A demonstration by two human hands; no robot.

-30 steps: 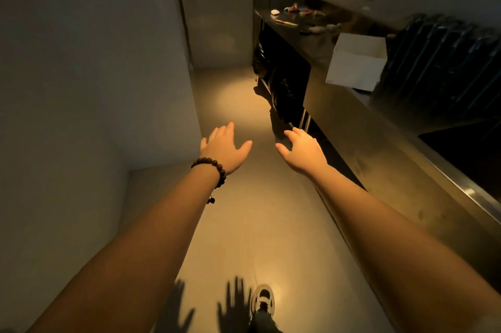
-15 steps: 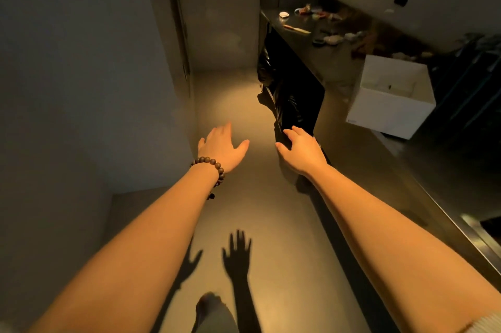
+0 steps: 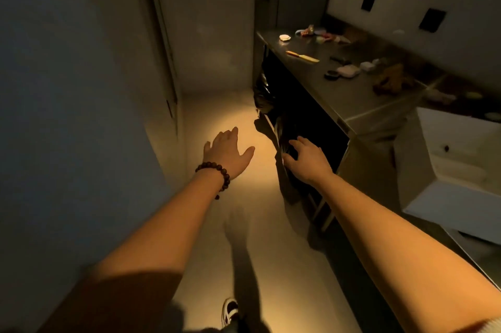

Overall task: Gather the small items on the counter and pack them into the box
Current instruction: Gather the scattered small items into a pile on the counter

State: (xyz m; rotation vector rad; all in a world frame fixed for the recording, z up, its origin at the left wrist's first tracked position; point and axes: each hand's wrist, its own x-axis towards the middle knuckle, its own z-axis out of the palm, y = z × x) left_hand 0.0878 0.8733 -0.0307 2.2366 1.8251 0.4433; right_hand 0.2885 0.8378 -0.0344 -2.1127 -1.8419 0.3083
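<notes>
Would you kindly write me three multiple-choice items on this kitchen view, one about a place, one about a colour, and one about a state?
1. Where does the knife with the orange handle lie?
A. inside the box
B. on the counter, far from both hands
C. on the floor

2. What colour is the box on the counter?
A. white
B. red
C. black

3. What are the hands doing?
A. the left hand grips the knife
B. both hold the box
C. both are held out open and hold nothing

Answers:
1 B: the knife rests on the far stretch of the counter among other small items.
2 A: the walls of the box show white.
3 C: the left hand, with a bead bracelet at its wrist, and the right hand both show spread fingers above the floor.
</notes>
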